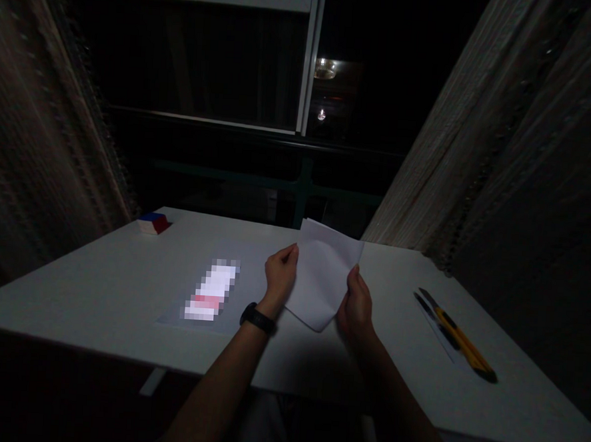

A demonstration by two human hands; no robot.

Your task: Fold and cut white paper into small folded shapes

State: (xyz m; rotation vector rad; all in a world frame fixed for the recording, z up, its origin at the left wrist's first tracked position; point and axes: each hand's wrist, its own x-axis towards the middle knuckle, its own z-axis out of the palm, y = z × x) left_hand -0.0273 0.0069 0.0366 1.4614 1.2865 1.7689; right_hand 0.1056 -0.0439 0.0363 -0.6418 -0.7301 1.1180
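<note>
Above the middle of the table I hold a folded white sheet of paper [322, 276], tilted up, with loose edges showing at its top. My left hand [281, 271], a black band on its wrist, pinches the sheet's left edge with curled fingers. On the opposite edge my right hand [358, 301] grips the paper, thumb on the near face and the other fingers mostly hidden behind it. Left of my hands a bright, pixelated rectangle [211, 290], perhaps a phone screen, lies on another pale sheet [169, 318].
A yellow utility knife [468, 350] with its blade out lies at the right, beside a slim dark object [448, 336]. At the far left corner of the white table [91, 288] sits a blue, red and pale block [154, 224]. Curtains [431, 129] hang by a dark window.
</note>
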